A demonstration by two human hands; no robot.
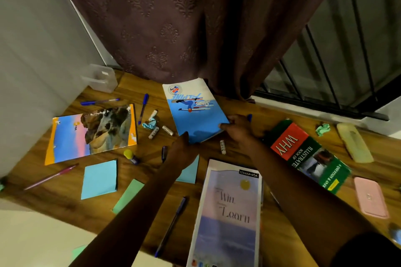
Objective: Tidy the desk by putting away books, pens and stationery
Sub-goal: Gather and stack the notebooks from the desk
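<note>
Wooden desk (130, 84) — left hand (184, 147), right hand (238, 129) gripping blue notebook (193, 112)

Dim, soft, warped wide-angle edges

The surface (134, 86) is showing brown wood grain. The curtain (184, 17) is displaying a maroon embossed motif. The ski notebook (195, 110) is showing a blue-and-white cover. The thick book (308, 154) is showing green with a red band lettered white. The sticky-note pad (99, 179) is showing plain light blue. The case (370, 198) is showing pink.
</note>
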